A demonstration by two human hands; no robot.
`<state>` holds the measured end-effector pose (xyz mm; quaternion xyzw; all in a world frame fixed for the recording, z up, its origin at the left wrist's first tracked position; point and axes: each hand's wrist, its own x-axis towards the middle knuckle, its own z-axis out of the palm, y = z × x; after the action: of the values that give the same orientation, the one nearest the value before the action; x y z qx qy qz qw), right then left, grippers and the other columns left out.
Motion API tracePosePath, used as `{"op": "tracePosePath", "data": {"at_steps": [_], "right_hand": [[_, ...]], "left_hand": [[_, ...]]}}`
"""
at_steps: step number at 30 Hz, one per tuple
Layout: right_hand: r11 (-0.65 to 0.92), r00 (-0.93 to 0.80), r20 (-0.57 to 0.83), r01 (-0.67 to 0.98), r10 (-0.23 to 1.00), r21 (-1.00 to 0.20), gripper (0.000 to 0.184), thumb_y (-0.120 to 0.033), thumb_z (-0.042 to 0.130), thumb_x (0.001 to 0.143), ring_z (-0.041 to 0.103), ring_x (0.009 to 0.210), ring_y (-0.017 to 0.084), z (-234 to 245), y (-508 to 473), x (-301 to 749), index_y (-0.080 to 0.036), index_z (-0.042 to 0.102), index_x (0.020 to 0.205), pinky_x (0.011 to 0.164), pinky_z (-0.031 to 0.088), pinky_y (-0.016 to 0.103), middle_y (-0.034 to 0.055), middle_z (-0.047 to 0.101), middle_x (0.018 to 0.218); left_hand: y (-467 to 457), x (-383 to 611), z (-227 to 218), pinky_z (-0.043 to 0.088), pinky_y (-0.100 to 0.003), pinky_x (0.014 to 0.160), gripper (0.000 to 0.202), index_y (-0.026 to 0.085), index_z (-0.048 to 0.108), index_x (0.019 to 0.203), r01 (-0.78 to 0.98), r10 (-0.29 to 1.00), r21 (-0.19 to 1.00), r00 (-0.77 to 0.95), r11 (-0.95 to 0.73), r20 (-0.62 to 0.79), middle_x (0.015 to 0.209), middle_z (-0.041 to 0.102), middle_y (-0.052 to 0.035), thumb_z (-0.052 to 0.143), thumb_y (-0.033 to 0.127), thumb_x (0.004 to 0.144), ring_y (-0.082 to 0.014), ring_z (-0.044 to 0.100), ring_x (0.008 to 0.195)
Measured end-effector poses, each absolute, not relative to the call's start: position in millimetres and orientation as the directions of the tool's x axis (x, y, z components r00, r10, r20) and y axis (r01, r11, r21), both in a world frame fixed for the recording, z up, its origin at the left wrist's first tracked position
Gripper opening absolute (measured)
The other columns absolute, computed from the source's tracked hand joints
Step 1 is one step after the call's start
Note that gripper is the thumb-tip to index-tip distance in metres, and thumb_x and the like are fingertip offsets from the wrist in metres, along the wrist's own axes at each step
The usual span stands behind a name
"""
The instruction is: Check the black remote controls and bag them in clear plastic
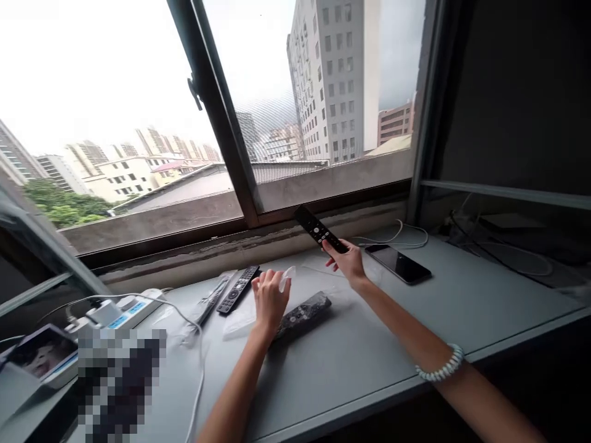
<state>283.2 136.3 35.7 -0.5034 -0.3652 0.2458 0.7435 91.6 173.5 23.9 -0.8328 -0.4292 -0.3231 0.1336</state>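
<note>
A black remote control (310, 224) is gripped in my right hand (349, 263), raised above the desk and tilted with its buttons facing me; the thumb rests on its lower end. My left hand (269, 301) has its fingers curled around a piece of thin clear plastic (287, 278), part of which sticks out by the thumb. Under and beside that hand lies a second dark remote wrapped in clear plastic (310, 307), partly hidden by the wrist. To the left, a grey-black remote with many buttons (237, 290) lies bare next to another remote in a clear bag (210, 307).
A black smartphone (399, 264) lies to the right, near a white cable (410, 229). At left are a power strip (133, 311) with plugs, a long white cord (202, 363) and a framed picture (40, 354). The window (252, 203) stands behind the grey desk (364, 363).
</note>
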Motion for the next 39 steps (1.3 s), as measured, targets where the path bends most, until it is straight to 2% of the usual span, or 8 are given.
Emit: {"op": "tracePosePath", "data": {"at_steps": [2, 5, 11, 17, 24, 29, 34, 39], "right_hand": [[0.366, 0.601, 0.273, -0.035, 0.751, -0.930, 0.055, -0.063, 0.067, 0.057, 0.055, 0.040, 0.010, 38, 138, 282, -0.013, 0.059, 0.078, 0.029, 0.034, 0.017, 0.0079, 0.066, 0.079], [0.329, 0.599, 0.228, -0.064, 0.768, -0.942, 0.050, -0.059, 0.068, 0.059, 0.052, 0.039, 0.007, 39, 140, 282, -0.013, 0.060, 0.077, 0.030, 0.032, 0.016, 0.0064, 0.066, 0.079], [0.209, 0.601, 0.091, -0.130, 0.794, -0.969, 0.038, -0.051, 0.066, 0.065, 0.048, 0.039, 0.005, 38, 139, 283, -0.014, 0.063, 0.074, 0.033, 0.030, 0.016, 0.0050, 0.067, 0.077], [0.177, 0.556, 0.081, -0.122, 0.827, -0.977, 0.032, -0.046, 0.064, 0.069, 0.047, 0.040, 0.003, 34, 138, 284, -0.015, 0.063, 0.078, 0.035, 0.030, 0.015, 0.0034, 0.066, 0.076], [0.254, 0.536, 0.159, -0.108, 0.829, -0.961, 0.046, -0.043, 0.071, 0.063, 0.052, 0.048, 0.005, 36, 138, 287, -0.019, 0.063, 0.101, 0.038, 0.034, 0.015, 0.0011, 0.064, 0.083], [0.324, 0.576, 0.212, -0.097, 0.789, -0.941, 0.048, -0.042, 0.074, 0.060, 0.049, 0.046, 0.005, 33, 144, 296, -0.017, 0.064, 0.100, 0.038, 0.035, 0.015, 0.0000, 0.063, 0.075], [0.367, 0.668, 0.177, -0.154, 0.723, -0.918, 0.036, -0.042, 0.067, 0.065, 0.049, 0.044, 0.007, 38, 148, 303, -0.014, 0.062, 0.087, 0.035, 0.031, 0.017, 0.0007, 0.062, 0.065], [0.383, 0.729, 0.070, -0.273, 0.681, -0.883, 0.029, -0.034, 0.063, 0.064, 0.049, 0.044, 0.010, 47, 144, 309, -0.016, 0.062, 0.087, 0.033, 0.025, 0.019, -0.0024, 0.055, 0.057]], "left_hand": [[175, 90, 26, 0.032, -0.037, 0.083, 0.025, 0.020, 0.062, 0.083, 0.800, 0.636, 0.018, 0.462, -0.599, 0.618, 0.085, 0.062, -0.0052, 0.039, 0.031, 0.089, -0.0208, 0.054, 0.084], [179, 88, 29, 0.032, -0.038, 0.082, 0.029, 0.019, 0.061, 0.078, 0.800, 0.642, -0.007, 0.486, -0.599, 0.592, 0.086, 0.061, -0.0055, 0.037, 0.032, 0.089, -0.0218, 0.055, 0.085], [187, 82, 27, 0.033, -0.038, 0.081, 0.031, 0.020, 0.060, 0.074, 0.813, 0.661, 0.042, 0.441, -0.581, 0.607, 0.088, 0.061, -0.0061, 0.038, 0.038, 0.086, -0.0216, 0.055, 0.080], [190, 80, 23, 0.034, -0.037, 0.083, 0.030, 0.020, 0.056, 0.073, 0.813, 0.678, 0.092, 0.411, -0.575, 0.609, 0.089, 0.061, -0.0052, 0.042, 0.044, 0.082, -0.0180, 0.053, 0.067], [192, 83, 28, 0.035, -0.034, 0.082, 0.034, 0.020, 0.054, 0.079, 0.781, 0.643, 0.099, 0.427, -0.617, 0.636, 0.089, 0.061, -0.0048, 0.037, 0.049, 0.084, -0.0185, 0.055, 0.065], [192, 82, 30, 0.032, -0.036, 0.087, 0.035, 0.021, 0.055, 0.099, 0.771, 0.620, 0.065, 0.455, -0.633, 0.639, 0.101, 0.063, -0.0057, 0.034, 0.045, 0.086, -0.0186, 0.057, 0.070], [198, 75, 27, 0.032, -0.035, 0.086, 0.035, 0.021, 0.058, 0.076, 0.778, 0.643, -0.008, 0.526, -0.628, 0.557, 0.088, 0.064, -0.0031, 0.032, 0.042, 0.087, -0.0163, 0.056, 0.064], [198, 79, 25, 0.032, -0.035, 0.086, 0.027, 0.020, 0.057, 0.078, 0.780, 0.629, -0.005, 0.507, -0.625, 0.589, 0.087, 0.063, -0.0036, 0.039, 0.039, 0.086, -0.0181, 0.058, 0.069]]}}
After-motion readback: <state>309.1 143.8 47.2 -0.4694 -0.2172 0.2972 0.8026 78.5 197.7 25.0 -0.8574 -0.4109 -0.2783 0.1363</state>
